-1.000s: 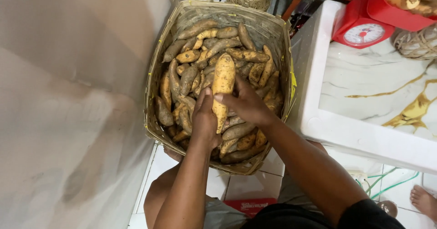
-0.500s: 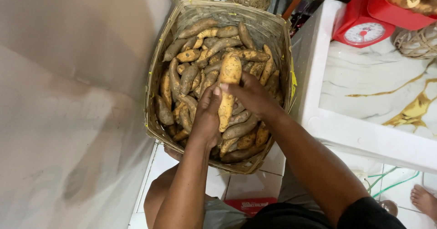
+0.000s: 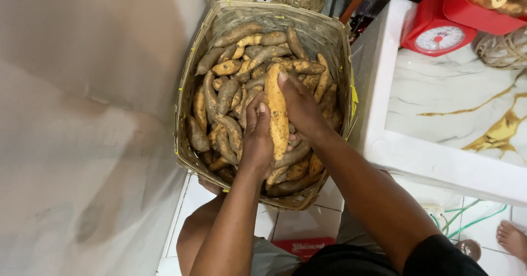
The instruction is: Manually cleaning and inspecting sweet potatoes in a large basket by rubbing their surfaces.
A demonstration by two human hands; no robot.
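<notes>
Directly over the woven basket (image 3: 192,97), both hands grip one large sweet potato (image 3: 277,111): left hand (image 3: 258,139) wrapped on its left side, right hand (image 3: 302,106) closed along its right. It sits lengthwise atop the heaped smaller sweet potatoes (image 3: 230,89). Red scale (image 3: 436,32) stands on the marble counter (image 3: 455,111) alongside.

My left hand (image 3: 258,139) and right hand (image 3: 301,107) clasp a long yellow sweet potato (image 3: 277,111) between them, above a woven basket (image 3: 329,40) heaped with more muddy sweet potatoes. To my right, a red kitchen scale (image 3: 439,29) sits on the white marbled counter (image 3: 455,106).
</notes>
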